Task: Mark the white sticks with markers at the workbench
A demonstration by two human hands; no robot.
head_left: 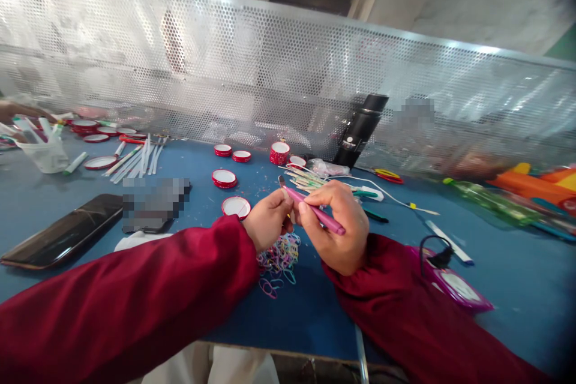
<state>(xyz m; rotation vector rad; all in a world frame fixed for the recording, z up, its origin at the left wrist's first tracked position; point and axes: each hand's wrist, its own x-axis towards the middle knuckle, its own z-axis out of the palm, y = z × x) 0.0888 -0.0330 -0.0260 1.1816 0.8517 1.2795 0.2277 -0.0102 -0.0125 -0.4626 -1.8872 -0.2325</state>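
Note:
My right hand (337, 225) is closed round a slim pink pen (321, 214), tilted with its thin end towards the left hand. Thumb and fingers of my left hand (270, 219) are pinched together right at that end, and what they grip is mostly hidden. A small brownish tip (282, 181) sticks up above the left fingers; I cannot make out what it belongs to. Below the hands lies a tangled heap of colourful small loops (281, 258). Just left of the left hand sits a round red-rimmed white piece (236, 207).
Several red-rimmed rounds (224, 178) stand on the blue table (288, 324). Left are two phones (63, 231) and a marker cup (42, 153), with another person's hand (22, 113) beyond. A black bottle (362, 129), scissors (389, 176) and a purple packet (459, 288) lie right.

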